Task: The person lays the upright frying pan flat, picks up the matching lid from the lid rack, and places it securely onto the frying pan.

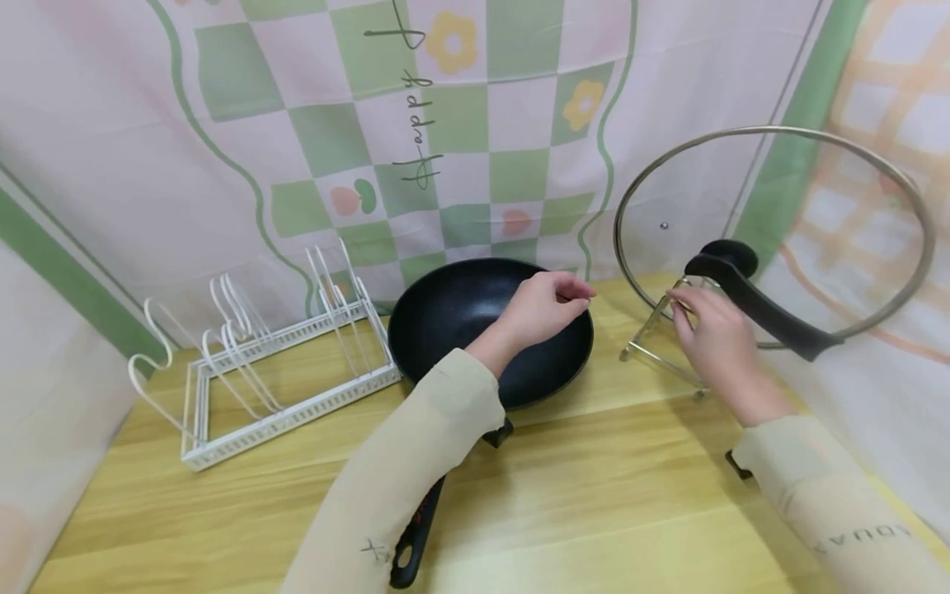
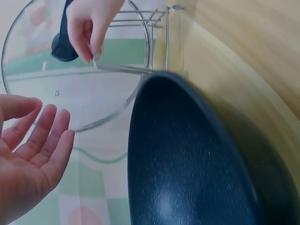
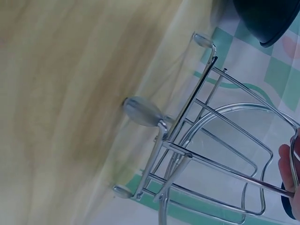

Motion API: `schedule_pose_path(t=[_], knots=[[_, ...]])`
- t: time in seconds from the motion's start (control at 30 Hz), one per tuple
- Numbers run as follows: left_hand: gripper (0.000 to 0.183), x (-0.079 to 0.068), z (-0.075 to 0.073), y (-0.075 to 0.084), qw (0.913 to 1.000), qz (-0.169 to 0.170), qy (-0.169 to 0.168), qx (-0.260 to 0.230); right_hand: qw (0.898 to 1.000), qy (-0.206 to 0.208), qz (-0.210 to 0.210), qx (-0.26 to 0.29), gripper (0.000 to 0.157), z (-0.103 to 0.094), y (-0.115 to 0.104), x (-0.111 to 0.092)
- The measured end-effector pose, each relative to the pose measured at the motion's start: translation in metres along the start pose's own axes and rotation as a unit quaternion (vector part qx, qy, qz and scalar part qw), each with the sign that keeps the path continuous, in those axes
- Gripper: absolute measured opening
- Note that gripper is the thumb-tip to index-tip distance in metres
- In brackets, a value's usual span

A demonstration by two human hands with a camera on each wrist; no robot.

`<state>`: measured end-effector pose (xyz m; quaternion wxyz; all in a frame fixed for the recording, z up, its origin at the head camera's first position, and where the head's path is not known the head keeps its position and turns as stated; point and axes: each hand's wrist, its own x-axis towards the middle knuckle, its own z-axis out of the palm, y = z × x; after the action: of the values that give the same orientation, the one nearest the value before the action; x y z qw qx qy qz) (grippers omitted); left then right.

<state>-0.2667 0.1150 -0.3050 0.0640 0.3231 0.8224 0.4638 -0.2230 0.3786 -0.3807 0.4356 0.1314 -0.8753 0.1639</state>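
Observation:
My right hand [image 1: 716,342] pinches the top of a small metal wire rack [image 3: 229,171] at the right of the table. In that rack a round glass lid [image 1: 690,181] stands on edge, its black handle [image 1: 775,313] facing my side. My left hand [image 1: 538,309] hovers above the black frying pan [image 1: 460,297] with fingers loosely bent and nothing between them. The left wrist view shows that palm [image 2: 23,183] turned up beside the pan. Part of the pan is hidden by my left forearm; its handle [image 1: 419,536] points toward me.
A white dish rack [image 1: 297,425] with upright wire dividers stands left of the pan. Behind everything hangs a checked curtain [image 1: 460,124], close to the back of the wooden table [image 1: 594,495].

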Motion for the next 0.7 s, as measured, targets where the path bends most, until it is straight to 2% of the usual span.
schedule_pose_path(t=[0.1, 0.4, 0.57, 0.7], knots=[[0.020, 0.003, 0.009, 0.005, 0.9998, 0.007, -0.011, 0.016, 1.000, -0.005, 0.009, -0.006, 0.020, 0.000, 0.000, 0.003], [0.021, 0.014, 0.037, 0.009, 0.9988, -0.017, -0.032, 0.034, 0.998, -0.043, 0.043, -0.031, 0.016, -0.004, -0.003, 0.008], [0.020, 0.023, 0.056, 0.009, 0.9976, -0.015, -0.039, 0.055, 0.997, -0.048, 0.054, -0.029, 0.015, -0.003, -0.003, 0.009], [0.024, 0.027, 0.074, 0.008, 0.9952, -0.038, -0.041, 0.080, 0.997, -0.042, 0.054, -0.021, 0.014, -0.003, -0.004, 0.008]])
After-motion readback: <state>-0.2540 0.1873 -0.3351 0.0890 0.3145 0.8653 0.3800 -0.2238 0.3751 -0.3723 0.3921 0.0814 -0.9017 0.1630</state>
